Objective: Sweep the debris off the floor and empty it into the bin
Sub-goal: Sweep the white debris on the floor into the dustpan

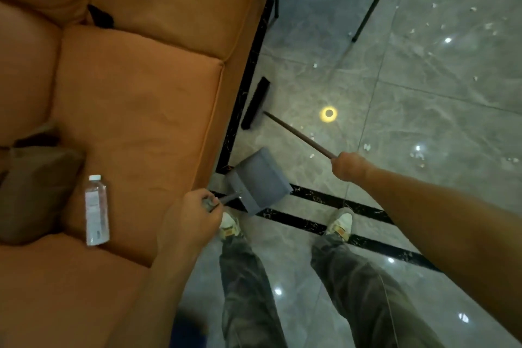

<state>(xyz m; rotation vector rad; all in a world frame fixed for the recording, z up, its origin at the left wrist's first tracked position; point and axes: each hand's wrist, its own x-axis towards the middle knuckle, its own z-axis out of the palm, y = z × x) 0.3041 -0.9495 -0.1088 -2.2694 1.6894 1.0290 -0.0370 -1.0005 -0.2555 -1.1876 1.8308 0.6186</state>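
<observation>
littering the grey tiles (423, 110), pale scattered debris (418, 154)

grey dustpan (258, 179) and black-headed broom (255, 103) beside scattered white debris (418, 154)

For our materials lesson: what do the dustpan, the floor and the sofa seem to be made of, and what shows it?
Dustpan: probably plastic, matte grey, with flat even faces and no glare.
Floor: polished stone or glazed tile, marble-veined, mirroring the ceiling lights, with grout lines.
Sofa: orange leather or leatherette, smooth with soft creases; which one is unclear.
</observation>
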